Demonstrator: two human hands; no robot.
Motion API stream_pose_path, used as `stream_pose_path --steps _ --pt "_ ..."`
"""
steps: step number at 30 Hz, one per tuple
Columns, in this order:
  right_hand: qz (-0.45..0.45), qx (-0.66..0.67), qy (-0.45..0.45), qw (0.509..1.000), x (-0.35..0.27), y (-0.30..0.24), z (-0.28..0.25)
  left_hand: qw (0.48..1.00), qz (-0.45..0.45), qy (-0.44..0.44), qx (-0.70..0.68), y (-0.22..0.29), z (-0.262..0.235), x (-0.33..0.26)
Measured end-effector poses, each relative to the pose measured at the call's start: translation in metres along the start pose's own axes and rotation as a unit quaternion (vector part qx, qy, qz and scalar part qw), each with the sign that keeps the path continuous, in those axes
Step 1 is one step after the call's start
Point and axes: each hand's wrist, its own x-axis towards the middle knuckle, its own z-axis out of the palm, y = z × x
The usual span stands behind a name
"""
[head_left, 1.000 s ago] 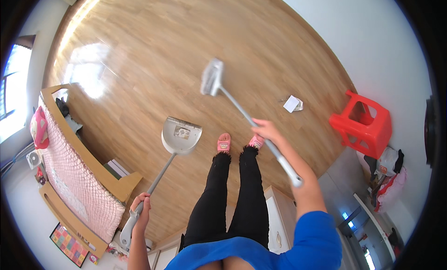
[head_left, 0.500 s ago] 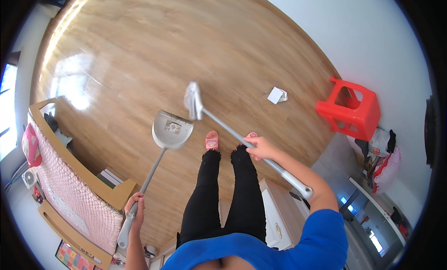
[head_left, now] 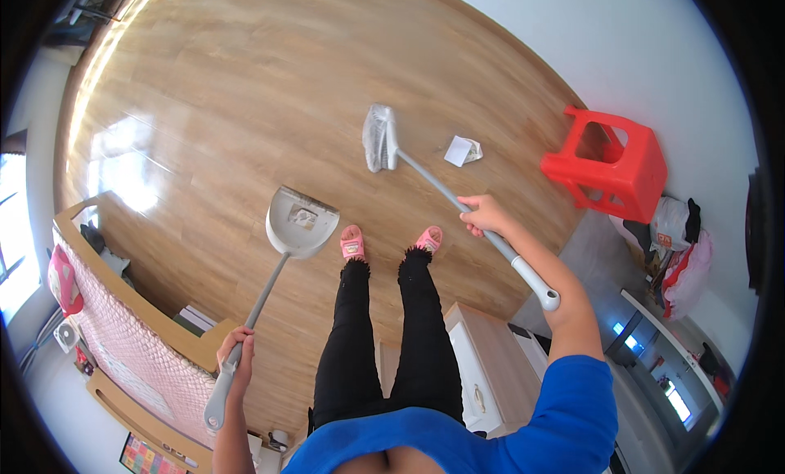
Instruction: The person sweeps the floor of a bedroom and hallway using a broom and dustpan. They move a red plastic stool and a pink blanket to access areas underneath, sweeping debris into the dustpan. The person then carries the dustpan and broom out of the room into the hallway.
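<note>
My left hand [head_left: 236, 351] is closed around the grey handle of a long-handled dustpan [head_left: 296, 241]. Its pale grey scoop rests on the wooden floor ahead of my left foot, with a label stuck inside. With my right hand [head_left: 484, 215] I grip the grey pole of a broom [head_left: 379, 137], its upper end lying along my forearm. The broom head looks wrapped in something pale and stands to the right of and beyond the dustpan. Just right of the broom head, apart from it, white paper scraps [head_left: 463, 150] lie on the floor.
A red plastic stool [head_left: 609, 165] lies on its side by the right wall, with bags and clothing [head_left: 683, 245] behind it. To the left stands a bed with a pink quilted cover [head_left: 143, 343]. A cabinet [head_left: 482, 368] is beside my right leg. My feet wear pink slippers [head_left: 352, 247].
The broom head has swung right and farther away, with my right hand shifting right and up. My feet have stepped, the right slipper now fully in view. The dustpan has barely moved.
</note>
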Motion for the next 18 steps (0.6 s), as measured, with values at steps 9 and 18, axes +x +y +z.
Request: stream_pose_path --steps 9,18 --pt "0.057 0.1 0.078 0.99 -0.046 0.089 -0.087 0.979 0.167 -0.107 0.05 0.066 0.103 0.034" --pt "-0.01 0.12 0.107 0.987 -0.147 0.123 -0.117 0.956 0.206 -0.203 0.057 0.116 0.206 0.079"
